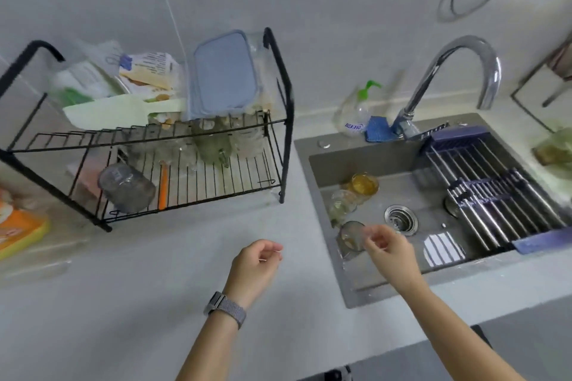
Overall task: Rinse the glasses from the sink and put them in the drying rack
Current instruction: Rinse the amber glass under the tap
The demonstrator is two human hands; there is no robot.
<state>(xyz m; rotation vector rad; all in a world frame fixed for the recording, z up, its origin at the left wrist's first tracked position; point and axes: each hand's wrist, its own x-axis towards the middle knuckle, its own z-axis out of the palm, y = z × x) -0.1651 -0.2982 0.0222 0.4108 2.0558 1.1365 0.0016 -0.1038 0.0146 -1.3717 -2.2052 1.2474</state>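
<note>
**Three glasses in the sink, several already on the rack**

The sink (365,294) served as the fixed mark. Along its left wall stood three glasses in a row: the amber glass (365,184) farthest from the person, holding a yellowish tint or liquid; the clear glass (342,204) just nearer; and the nearest glass (351,235) beside the drain (401,219). The right hand (387,244) was over the sink at that nearest glass, fingers loosely curled at its rim; motion blur hid whether they pinched the glass or only touched it. The left hand (253,266) hung over the table (154,303) left of the sink, fingers loosely curled and holding nothing, a watch band (227,309) on the wrist.

Across the sink's right half lay a roll-up rack (489,195). Behind the sink rose the faucet (458,71), with a blue sponge (377,128) and a soap bottle (356,111) at its base.

Well left of the sink stood the black drying rack (283,120). Its lower shelf carried a grey glass (127,187) lying on its side at the front, an orange utensil (163,185) just beside it, and several clear and greenish glasses (213,145) toward the back. Its upper shelf held a blue-lidded container (224,71) on edge, food packets (148,71) and a pale green board (123,111).
</note>
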